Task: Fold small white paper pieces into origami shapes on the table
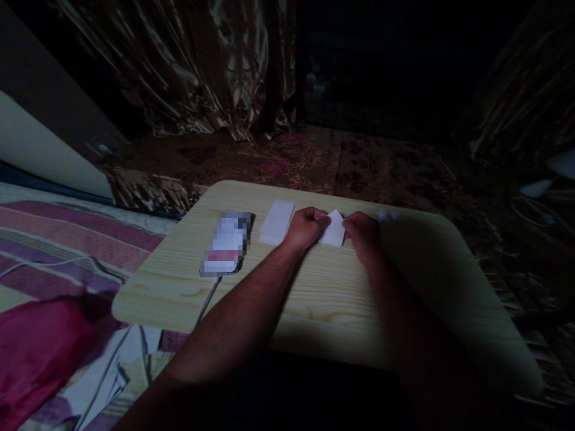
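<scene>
A pale, round-cornered wooden table (417,311) sits over dark floral carpet (291,158). Glossy brown patterned curtains (188,66) hang behind, dimly lit.

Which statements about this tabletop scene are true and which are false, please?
1. The left hand and right hand both pinch one white paper piece. True.
2. The paper stack lies right of the right hand. False: it lies left of the left hand.
3. A phone with a cable lies on the table. True.
4. The table is dark metal. False: it is pale wood.
</scene>
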Available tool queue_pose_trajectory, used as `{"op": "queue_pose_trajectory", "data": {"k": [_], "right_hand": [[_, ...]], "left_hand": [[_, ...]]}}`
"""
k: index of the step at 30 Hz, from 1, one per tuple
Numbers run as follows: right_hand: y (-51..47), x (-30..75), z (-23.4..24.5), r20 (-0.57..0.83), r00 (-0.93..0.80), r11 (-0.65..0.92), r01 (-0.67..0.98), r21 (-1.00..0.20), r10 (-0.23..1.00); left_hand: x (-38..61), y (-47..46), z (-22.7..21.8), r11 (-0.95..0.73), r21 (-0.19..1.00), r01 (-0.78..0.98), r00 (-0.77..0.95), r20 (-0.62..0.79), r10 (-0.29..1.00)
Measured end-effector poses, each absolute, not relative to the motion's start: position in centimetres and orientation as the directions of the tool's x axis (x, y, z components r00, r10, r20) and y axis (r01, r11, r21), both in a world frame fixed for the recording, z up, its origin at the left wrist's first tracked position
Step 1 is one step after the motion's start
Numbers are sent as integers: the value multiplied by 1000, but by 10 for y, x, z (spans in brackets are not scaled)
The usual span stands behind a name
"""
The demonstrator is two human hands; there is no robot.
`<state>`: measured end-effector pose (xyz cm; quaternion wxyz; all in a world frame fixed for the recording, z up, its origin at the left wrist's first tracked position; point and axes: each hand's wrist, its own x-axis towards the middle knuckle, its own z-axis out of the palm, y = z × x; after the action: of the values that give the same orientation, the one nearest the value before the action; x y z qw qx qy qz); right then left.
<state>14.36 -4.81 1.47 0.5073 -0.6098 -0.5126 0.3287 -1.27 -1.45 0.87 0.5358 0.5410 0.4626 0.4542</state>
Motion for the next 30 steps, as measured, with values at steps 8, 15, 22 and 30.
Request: {"op": "queue_pose_trajectory", "data": {"k": [8, 15, 22, 30], "right_hand": [[-47, 142, 10, 118, 163, 68, 282, -957, 980], [-45, 142, 11, 164, 240, 97, 269, -958, 957], [-44, 146, 8, 167, 243, 93, 289, -953, 956], [-46, 146, 11, 162, 215, 87, 320, -943, 963]], "left_hand": [[-10, -18, 10, -2, 1000, -14, 156, 4, 988], [-12, -22, 14, -137, 973, 184, 261, 86, 962], [-12, -21, 12, -171, 963, 207, 301, 104, 948], [-13, -20, 9, -154, 972, 177, 356, 82, 931]]}}
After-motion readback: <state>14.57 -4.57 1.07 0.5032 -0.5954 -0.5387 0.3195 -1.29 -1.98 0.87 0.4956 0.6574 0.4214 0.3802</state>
